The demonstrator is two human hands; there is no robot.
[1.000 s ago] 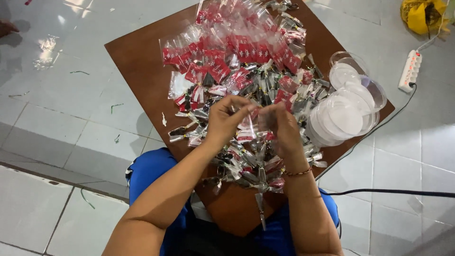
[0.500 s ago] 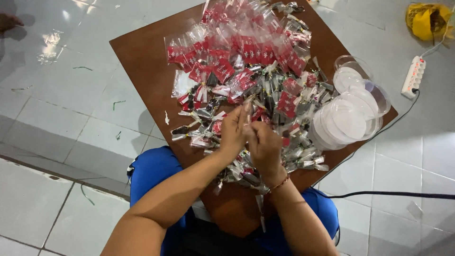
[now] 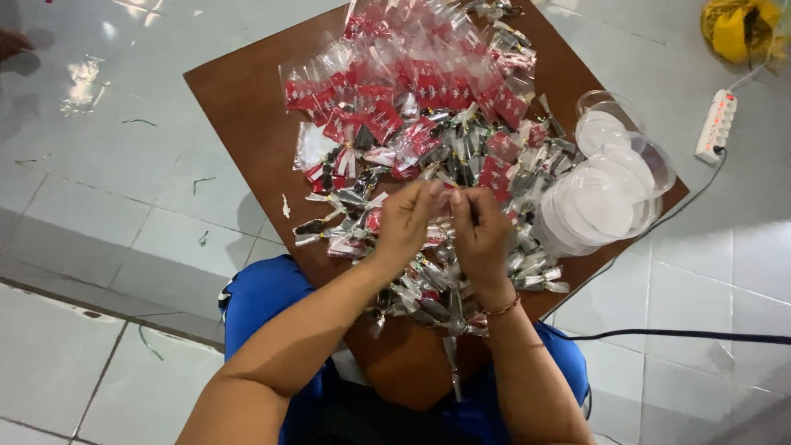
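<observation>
Both forearms bare, no sleeves in view. Left hand (image 3: 406, 221) without rings or watch, as far as visible. Right hand (image 3: 479, 235): thin bracelet (image 3: 503, 308) at the wrist, reddish, possibly beaded; too small to tell. Legs clothed in bright blue fabric (image 3: 268, 301), plain, no visible pattern or markings.

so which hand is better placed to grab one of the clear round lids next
The right hand, probably. The stack of clear round lids lies on the right edge of the brown board, just beyond that hand. The left hand would have to cross over the right hand and the small wrapped pieces to reach it.
</observation>
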